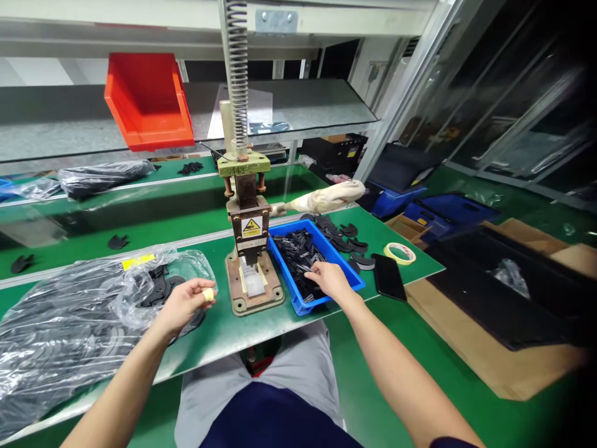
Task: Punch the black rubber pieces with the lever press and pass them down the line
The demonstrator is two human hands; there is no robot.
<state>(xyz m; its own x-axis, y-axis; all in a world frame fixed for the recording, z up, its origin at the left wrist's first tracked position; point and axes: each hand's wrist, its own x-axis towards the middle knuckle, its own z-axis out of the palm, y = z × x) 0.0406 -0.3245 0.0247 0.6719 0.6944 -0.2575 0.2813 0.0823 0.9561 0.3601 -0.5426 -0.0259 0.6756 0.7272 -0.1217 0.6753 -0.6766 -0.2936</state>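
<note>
On the green bench point(326, 311), the right hand point(329, 278) reaches fingers-down into the blue bin point(347, 267) of black strips point(298, 252); whether it holds one is unclear. Left hand point(186, 303), loosely curled, rests by the plastic bag point(69, 311). Between them stands the hand press point(249, 236).

On the tabletop point(214, 339) the press point(249, 249) stands mid-bench — parts bag point(69, 317) to its left, bin point(314, 264) (holding small parts) to its right, tape roll point(400, 252) beyond.
</note>
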